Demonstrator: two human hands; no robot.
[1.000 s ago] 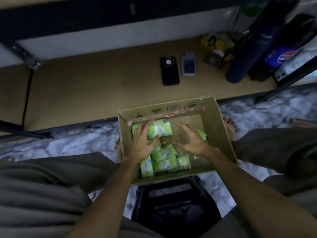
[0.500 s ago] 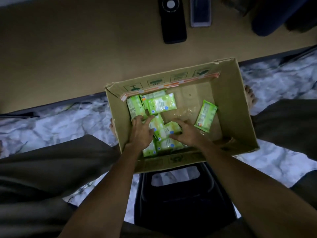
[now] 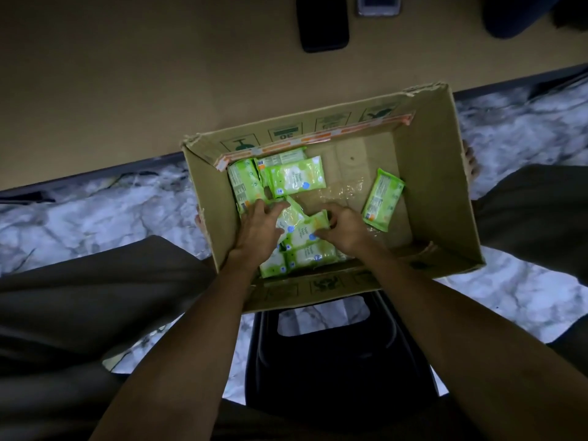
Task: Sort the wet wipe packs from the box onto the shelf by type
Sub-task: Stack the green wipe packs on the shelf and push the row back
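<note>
An open cardboard box [image 3: 432, 198] sits on a black stool between my knees. Several green wet wipe packs lie in its left half; one pack [image 3: 297, 177] lies face up near the far wall, another pack [image 3: 382, 198] lies apart on the right, back side up. My left hand [image 3: 259, 229] rests on the pile with its fingers curled over a pack [image 3: 288, 218]. Beside it, my right hand [image 3: 345, 230] pinches the edge of a pack [image 3: 305, 233] in the middle of the pile. The tan shelf board [image 3: 143, 81] runs beyond the box.
Two phones, a black phone [image 3: 323, 30] and a grey phone [image 3: 378, 6], lie on the shelf board past the box. A dark blue object [image 3: 515, 14] stands at its far right. The black stool [image 3: 334, 361] is under the box. Marble floor lies either side.
Both hands have moved from the far part of the box down onto the near pile and closed on packs. The camera has tilted down and closer to the box.
</note>
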